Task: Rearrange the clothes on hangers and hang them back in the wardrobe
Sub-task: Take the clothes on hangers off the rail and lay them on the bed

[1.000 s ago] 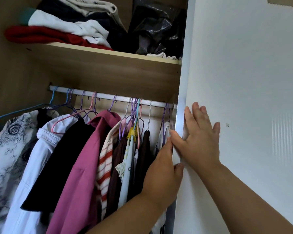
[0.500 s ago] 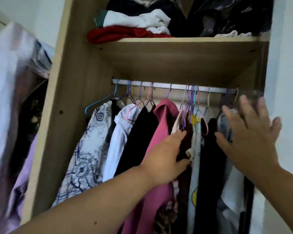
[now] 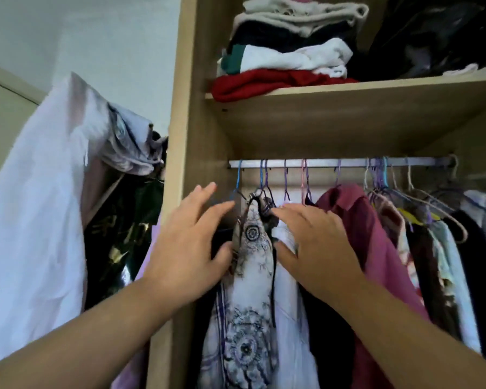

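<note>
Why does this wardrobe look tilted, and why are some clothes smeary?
Head view: the wide-angle lens leans the tan wooden wardrobe side panel; the white garment hanging outside at left is smeared by blur; the black plastic bag at upper right sinks into shadow; the grey-patterned white garment at centre is sharpest.

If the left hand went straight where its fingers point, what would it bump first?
Most likely the blue hanger at the left end of the rail. The left hand is open, its fingers aimed up and right at that hook. Depth is hard to judge, so it might slip past it.
</note>
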### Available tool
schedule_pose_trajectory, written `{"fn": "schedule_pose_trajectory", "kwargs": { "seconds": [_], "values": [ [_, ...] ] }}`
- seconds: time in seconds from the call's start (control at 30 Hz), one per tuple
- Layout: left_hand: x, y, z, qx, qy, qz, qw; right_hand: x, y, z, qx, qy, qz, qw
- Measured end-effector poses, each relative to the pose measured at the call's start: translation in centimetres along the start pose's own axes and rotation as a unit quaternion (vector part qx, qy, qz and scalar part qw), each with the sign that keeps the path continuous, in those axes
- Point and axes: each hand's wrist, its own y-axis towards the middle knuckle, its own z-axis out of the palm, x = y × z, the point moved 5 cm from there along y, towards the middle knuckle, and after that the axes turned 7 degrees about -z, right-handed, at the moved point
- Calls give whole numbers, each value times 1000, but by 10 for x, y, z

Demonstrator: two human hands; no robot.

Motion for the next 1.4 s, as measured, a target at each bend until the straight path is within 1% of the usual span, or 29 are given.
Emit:
{"fn": "schedule_pose_trajectory", "kwargs": {
  "seconds": [0.03, 0.1, 0.17, 0.3, 0.37, 0.47, 0.53, 0.63, 0.77, 0.87, 1.0, 1.1, 1.17, 1.3, 1.4],
  "values": [
    [16, 6, -5, -19, 6, -12, 1000, 9, 10, 10, 9, 29, 8, 1000],
    [48, 24, -11, -36, -18, -51, 998, 25, 36, 30, 28, 111, 40, 993],
    [70, 38, -10, -24, -71, -89, 993, 35, 62, 51, 48, 170, 75, 981],
    [89, 50, 5, 18, -183, -142, 973, 39, 102, 98, 105, 215, 140, 961],
    [90, 63, 8, 15, -221, -149, 964, 37, 115, 116, 117, 229, 171, 951],
    [93, 84, 7, -27, -253, -183, 950, 33, 129, 133, 125, 231, 201, 944],
    [97, 88, 6, -57, -251, -211, 943, 29, 137, 137, 138, 203, 204, 948],
    [98, 82, 7, -92, -256, -226, 935, 18, 144, 142, 160, 154, 230, 947],
    [100, 82, 7, -99, -258, -227, 934, 4, 144, 154, 221, 107, 276, 929],
    [101, 81, 8, -98, -251, -228, 936, -8, 144, 168, 250, 90, 290, 919],
    [101, 82, 9, -107, -242, -220, 939, -23, 143, 179, 212, 87, 335, 914],
    [100, 83, 9, -109, -235, -221, 940, -30, 141, 174, 150, 144, 370, 905],
    [100, 83, 8, -112, -236, -219, 940, -37, 143, 168, 115, 171, 375, 904],
    [101, 83, 7, -107, -239, -224, 939, -45, 147, 148, 69, 184, 361, 912],
    [100, 83, 5, -103, -239, -233, 937, -50, 144, 125, 64, 187, 325, 925]
  ]
}}
